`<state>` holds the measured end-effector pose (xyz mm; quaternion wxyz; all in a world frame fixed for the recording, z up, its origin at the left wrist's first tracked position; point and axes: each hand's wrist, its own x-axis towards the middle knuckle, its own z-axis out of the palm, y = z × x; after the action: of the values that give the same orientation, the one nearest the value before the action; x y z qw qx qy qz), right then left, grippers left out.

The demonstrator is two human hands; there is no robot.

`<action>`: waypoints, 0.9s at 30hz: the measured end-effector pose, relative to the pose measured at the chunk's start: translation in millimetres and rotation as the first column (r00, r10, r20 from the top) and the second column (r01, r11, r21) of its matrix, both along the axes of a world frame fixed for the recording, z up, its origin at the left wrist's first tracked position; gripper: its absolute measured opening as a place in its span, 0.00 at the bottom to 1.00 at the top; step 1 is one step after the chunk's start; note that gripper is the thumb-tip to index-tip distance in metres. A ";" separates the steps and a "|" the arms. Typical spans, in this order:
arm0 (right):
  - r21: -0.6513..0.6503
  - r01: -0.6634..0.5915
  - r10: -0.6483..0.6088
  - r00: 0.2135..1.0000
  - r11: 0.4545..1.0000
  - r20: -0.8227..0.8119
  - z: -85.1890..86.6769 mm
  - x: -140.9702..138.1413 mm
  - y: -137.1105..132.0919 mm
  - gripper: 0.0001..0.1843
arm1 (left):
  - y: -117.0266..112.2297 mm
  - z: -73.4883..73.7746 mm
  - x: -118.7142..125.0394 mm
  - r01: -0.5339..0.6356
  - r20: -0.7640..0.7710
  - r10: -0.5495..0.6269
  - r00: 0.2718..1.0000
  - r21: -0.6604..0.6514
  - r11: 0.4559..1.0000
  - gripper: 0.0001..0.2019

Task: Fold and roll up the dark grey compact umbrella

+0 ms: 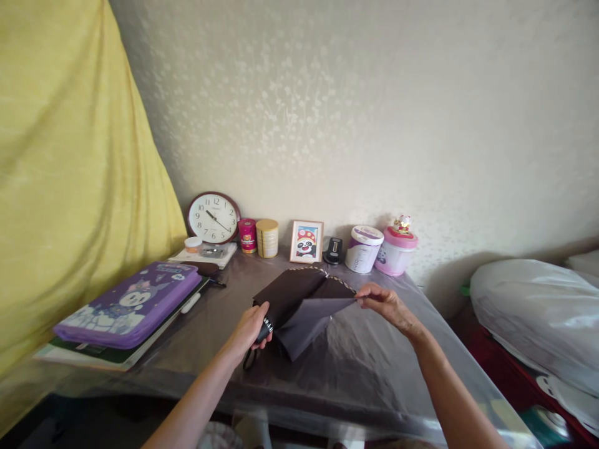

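A dark folding umbrella [285, 293] with loose, partly spread panels is held above the table in front of me. My left hand [250, 327] is wrapped round its short black handle, and a wrist loop dangles below. With thumb and fingers pinched, my right hand [381, 304] grips the edge of one canopy panel [313, 321] and draws it out to the right. A patterned trim runs along the canopy's far edge.
The table [374, 368] has a shiny grey cover. Left lie a purple case [135, 302] and books. Along the wall stand a clock [214, 217], tins [267, 238], a picture frame [306, 242] and tubs [364, 249]. White bags [528, 305] are at right.
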<state>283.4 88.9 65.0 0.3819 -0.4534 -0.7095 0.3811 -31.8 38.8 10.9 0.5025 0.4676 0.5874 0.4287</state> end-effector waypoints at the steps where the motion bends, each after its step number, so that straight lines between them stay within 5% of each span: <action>1: 0.057 0.013 -0.012 1.000 0.998 -0.015 4.8 -3.3 -0.8 0.12 | 0.0 -1.2 1.4 0.013 -0.026 -0.013 1.000 -0.003 1.000 0.22; 5: 0.152 0.021 -0.007 0.996 0.988 -0.091 18.4 -21.6 -3.3 0.12 | -0.8 -6.1 8.7 0.065 -0.095 -0.066 0.993 -0.020 0.998 0.22; 12: 0.071 0.083 -0.065 0.972 0.994 -0.224 23.5 -53.2 2.5 0.16 | -8.2 -10.3 20.0 0.180 -0.125 -0.179 0.976 0.002 0.984 0.25; 19: 0.060 0.100 -0.077 0.949 0.993 -0.305 1.4 -66.0 27.8 0.18 | -21.7 2.3 29.5 0.278 -0.093 -0.271 0.958 0.069 0.958 0.31; 27: 0.073 0.084 -0.076 0.993 0.994 -0.095 -26.1 -77.3 42.6 0.10 | -28.9 12.1 34.2 0.255 -0.089 -0.253 0.963 0.013 0.967 0.36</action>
<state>206.1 131.5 38.9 0.4463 -0.4484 -0.6864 0.3586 2.4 9.9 22.9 0.5218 0.5631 0.5385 0.3473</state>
